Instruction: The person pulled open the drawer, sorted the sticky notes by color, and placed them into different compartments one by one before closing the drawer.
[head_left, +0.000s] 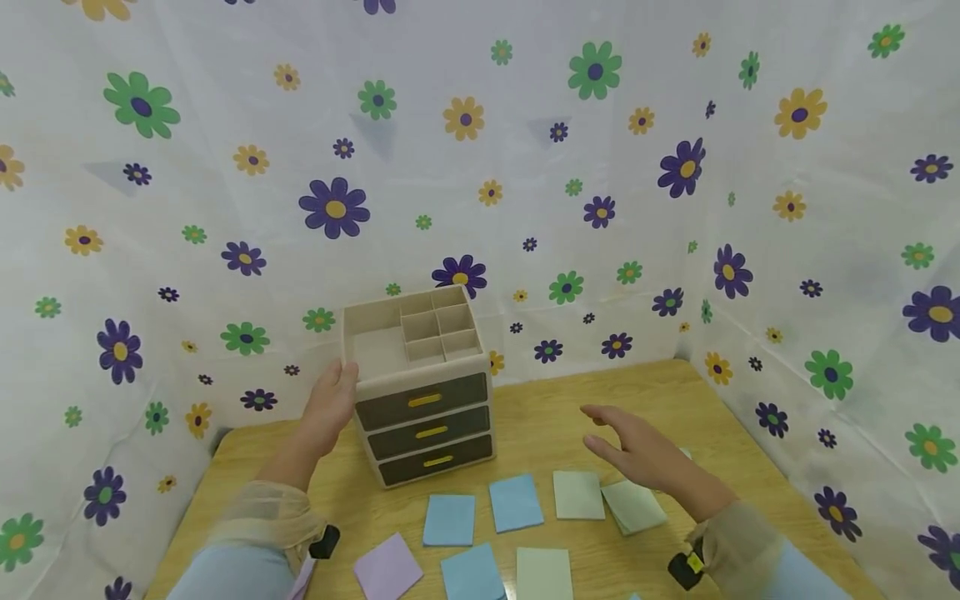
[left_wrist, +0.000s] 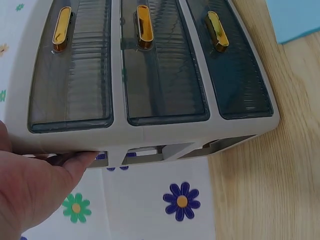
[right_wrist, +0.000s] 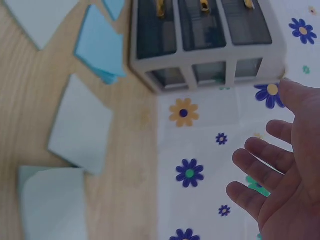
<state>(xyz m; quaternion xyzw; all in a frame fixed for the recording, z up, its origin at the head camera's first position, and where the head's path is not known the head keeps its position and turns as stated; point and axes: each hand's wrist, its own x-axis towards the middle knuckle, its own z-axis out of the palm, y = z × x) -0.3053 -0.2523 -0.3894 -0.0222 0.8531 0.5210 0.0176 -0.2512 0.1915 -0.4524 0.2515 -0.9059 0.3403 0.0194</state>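
Observation:
A beige desktop drawer organizer (head_left: 424, 385) stands at the back of the table, with three dark see-through drawers and yellow handles (head_left: 425, 400). Its top is a divided tray. My left hand (head_left: 330, 407) grips the upper left side of it; in the left wrist view the fingers (left_wrist: 75, 165) reach in at the side frame below the rim. Away to the right of the organizer, my right hand (head_left: 636, 446) hovers over the table with fingers spread and nothing in it. The right wrist view shows its palm (right_wrist: 295, 200).
In front of the organizer lie folded paper squares: blue (head_left: 449, 520), pale green (head_left: 578, 495) and purple (head_left: 387, 569), several in all. The wooden table (head_left: 540, 417) meets a white flower-print sheet (head_left: 420, 167) at the back and sides.

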